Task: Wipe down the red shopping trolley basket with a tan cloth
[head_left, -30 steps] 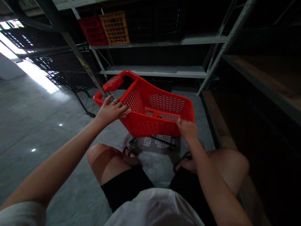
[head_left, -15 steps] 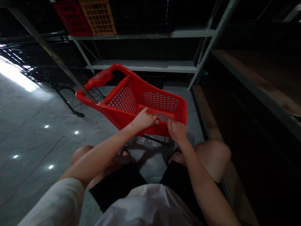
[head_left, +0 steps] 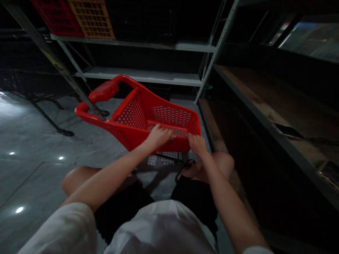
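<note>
One red shopping cart (head_left: 135,135) stands on the floor (head_left: 34,144) in front of us, near white shelving (head_left: 143,77). Our right hand (head_left: 197,144) grasps its near rim at the corner; our left hand (head_left: 159,135) lies near it, fingers bent over that rim, can't tell if gripping.

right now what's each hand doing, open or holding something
Left hand: over the red cart's near rim, small tan piece beneath; grip cannot be told.
Right hand: closed on the same rim.
</note>
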The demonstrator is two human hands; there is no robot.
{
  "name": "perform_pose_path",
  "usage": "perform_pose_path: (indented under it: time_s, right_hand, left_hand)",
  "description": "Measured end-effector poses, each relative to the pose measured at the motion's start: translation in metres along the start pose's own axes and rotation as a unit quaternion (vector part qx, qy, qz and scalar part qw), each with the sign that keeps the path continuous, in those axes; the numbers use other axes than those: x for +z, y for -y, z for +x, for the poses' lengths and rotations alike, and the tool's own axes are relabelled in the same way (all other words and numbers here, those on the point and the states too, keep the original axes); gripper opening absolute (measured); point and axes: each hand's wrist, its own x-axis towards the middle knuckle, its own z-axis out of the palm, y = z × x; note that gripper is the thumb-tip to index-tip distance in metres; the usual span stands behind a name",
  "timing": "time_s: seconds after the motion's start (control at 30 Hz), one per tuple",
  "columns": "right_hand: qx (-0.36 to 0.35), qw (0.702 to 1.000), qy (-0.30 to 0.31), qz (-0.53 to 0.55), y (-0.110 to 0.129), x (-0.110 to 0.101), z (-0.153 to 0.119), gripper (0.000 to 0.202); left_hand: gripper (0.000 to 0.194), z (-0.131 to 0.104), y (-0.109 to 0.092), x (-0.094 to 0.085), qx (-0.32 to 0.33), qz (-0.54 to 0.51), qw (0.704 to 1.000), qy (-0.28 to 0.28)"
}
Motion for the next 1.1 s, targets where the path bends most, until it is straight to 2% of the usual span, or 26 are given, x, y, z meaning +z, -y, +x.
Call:
perform_pose_path:
  time_s: [0.13,0.23,0.33,0.43,0.5,0.57,0.63,0.73,0.83,0.97,1.1]
  right_hand:
    - [0.045,0.998,-0.014,0.037,0.003,0.001,-0.004,0.054]
    - [0.045,0.996,-0.017,0.069,0.009,0.000,-0.004,0.053]
    - [-0.016,0.996,-0.001,0.085,0.018,-0.001,-0.005,0.047]
    - [-0.089,0.986,-0.007,0.140,0.028,0.000,-0.004,0.043]
    - [-0.109,0.978,-0.011,0.178,0.036,0.000,-0.003,0.044]
    - [-0.112,0.973,-0.006,0.200,0.045,0.000,-0.001,0.046]
    - [-0.105,0.972,-0.002,0.212,0.052,0.001,0.001,0.048]
    - [-0.080,0.966,-0.008,0.244,0.061,0.003,0.004,0.051]
    - [-0.040,0.959,-0.029,0.277,0.059,0.004,0.010,0.049]
    - [-0.003,0.959,-0.031,0.282,0.041,0.004,0.020,0.046]
    - [0.015,0.952,-0.011,0.304,0.026,0.000,0.017,0.044]
  left_hand:
    - [0.033,-0.059,0.073,-0.045,-0.002,0.093,0.996,0.010]
    - [0.036,-0.091,0.115,-0.081,-0.001,0.148,0.988,0.033]
    - [0.034,-0.109,0.136,-0.099,-0.019,0.162,0.986,0.047]
    - [0.028,-0.120,0.144,-0.098,-0.061,0.180,0.981,0.040]
    - [0.027,-0.122,0.145,-0.092,-0.077,0.210,0.974,0.038]
    - [0.027,-0.116,0.139,-0.083,-0.067,0.214,0.973,0.053]
    - [0.028,-0.098,0.120,-0.067,-0.038,0.171,0.982,0.074]
    - [0.032,-0.059,0.075,-0.035,-0.001,0.074,0.991,0.107]
    - [0.036,-0.025,0.030,-0.009,-0.035,0.035,0.991,0.124]
    - [0.042,-0.005,-0.010,0.000,-0.096,0.014,0.991,0.095]
    - [0.048,0.003,-0.030,-0.005,-0.074,-0.053,0.994,0.057]
